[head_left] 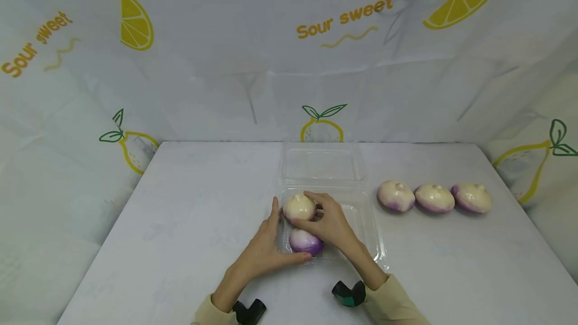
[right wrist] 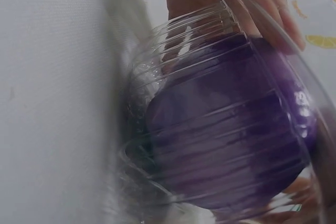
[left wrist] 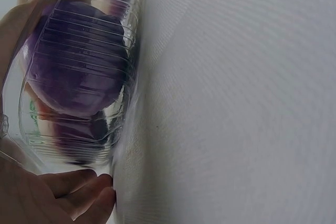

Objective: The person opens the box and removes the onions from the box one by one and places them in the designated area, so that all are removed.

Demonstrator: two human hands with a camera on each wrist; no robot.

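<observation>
A clear plastic clamshell box (head_left: 361, 224) lies with its lid laid back. Two white-and-purple onions sit at its left side: a far onion (head_left: 299, 207) and a near onion (head_left: 303, 241). My right hand (head_left: 331, 222) holds the far onion between thumb and fingers. Along the box's left wall my left hand (head_left: 266, 250) lies with fingers extended, its thumb reaching across the front edge beside the near onion. Through the ribbed wall, an onion (left wrist: 79, 59) shows purple in the left wrist view. The right wrist view also shows a purple onion (right wrist: 226, 124) behind the plastic.
Right of the box, three more onions stand in a row: one near the box (head_left: 396, 196), a middle onion (head_left: 434, 198) and an outer onion (head_left: 471, 197). The open lid (head_left: 322, 164) reaches toward the table's back edge. A lemon-printed cloth (head_left: 217, 64) hangs behind.
</observation>
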